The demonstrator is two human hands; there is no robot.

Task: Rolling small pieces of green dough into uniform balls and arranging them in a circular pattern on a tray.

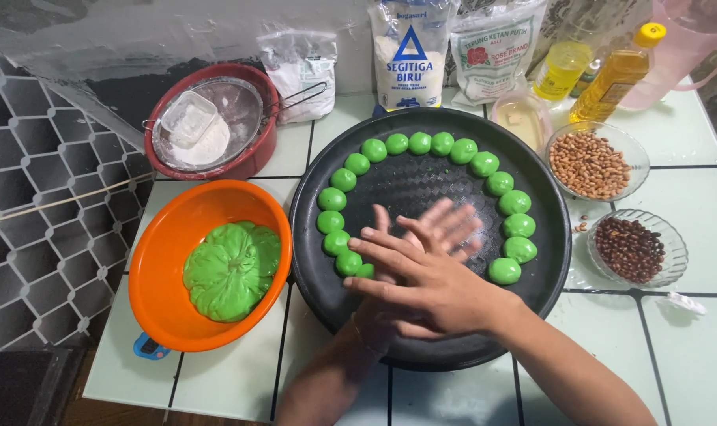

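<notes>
Right hand (421,288) lies flat across the left hand (441,229), palms pressed together, fingers straight; whatever sits between them is hidden. They hover over the round black tray (548,260), ringed with smooth green balls (331,199). At the bench's left edge, an orange bowl (161,276) holds soft green dough (232,270); glass peanut bowls (599,162) stand right.

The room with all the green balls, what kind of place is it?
Probably a home kitchen. A tiled counter holds a black tray ringed with green dough balls, an orange bowl of green dough, bags of flour and a bottle of cooking oil.
</notes>
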